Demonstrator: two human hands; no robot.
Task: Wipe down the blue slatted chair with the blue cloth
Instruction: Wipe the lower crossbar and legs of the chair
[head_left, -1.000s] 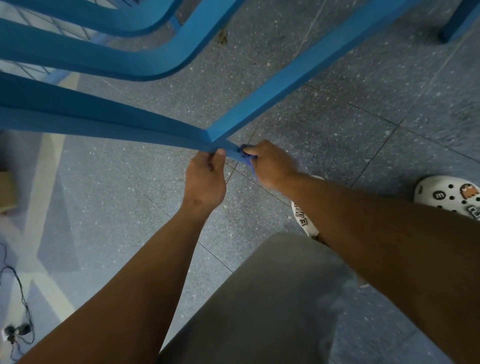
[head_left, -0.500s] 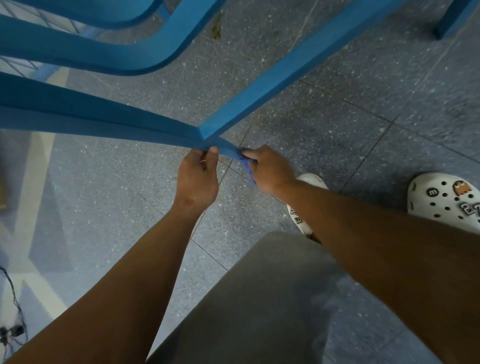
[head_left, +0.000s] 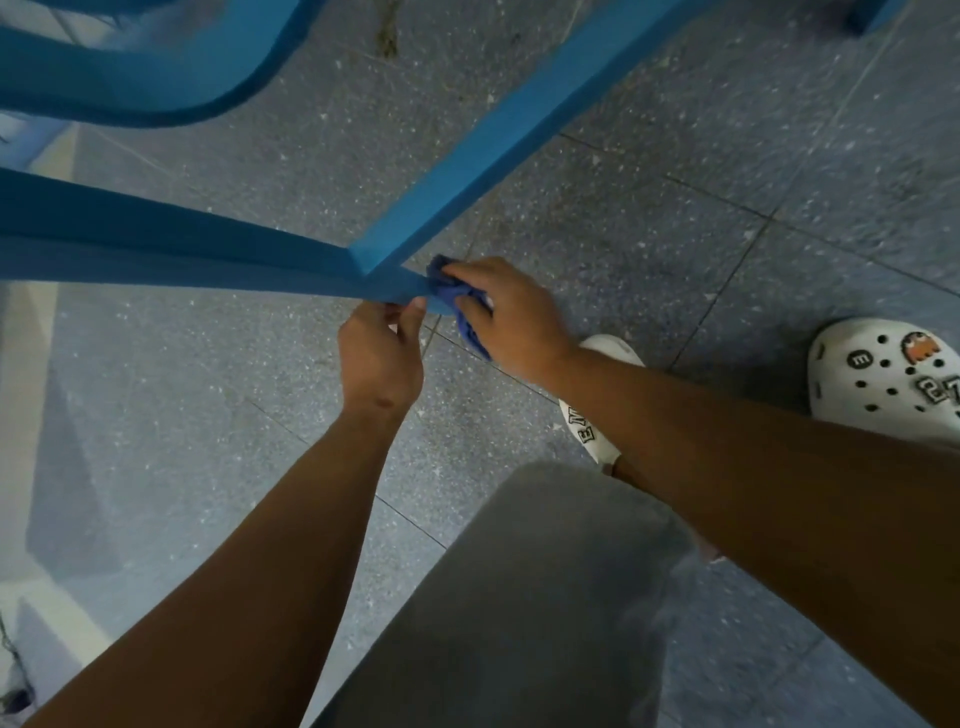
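Currently the blue slatted chair (head_left: 218, 254) is filling the upper left and centre of the frame: flat, matte bars with squared edges, two of them meeting in a sharp corner joint near frame centre, and a curved bar bending across the upper left. One straight bar is running from that joint toward the upper right.

Left hand (head_left: 379, 358) is reaching up from the lower left, thumb and fingers curling onto the lower edge of the bar just beside the joint, gripping it. How the fingers lie beyond the bar I cannot tell.

Right hand (head_left: 511, 317) is coming in from the right, its fingers bunching the blue cloth (head_left: 457, 301) against the tip of the chair bar, right of the joint. The cloth is looking soft and crumpled, a darker, more violet blue than the chair, with a fold hanging below the palm. The two hands are sitting just beside each other, the cloth between them.

Underneath, the floor (head_left: 649, 234) is showing as grey speckled tiles with thin dark joints. White perforated clogs (head_left: 893, 374) with small charms are sitting at the right edge; one is partly hidden behind the right forearm. A grey fabric trouser leg (head_left: 519, 597) is occupying the lower centre, smooth and blurred.
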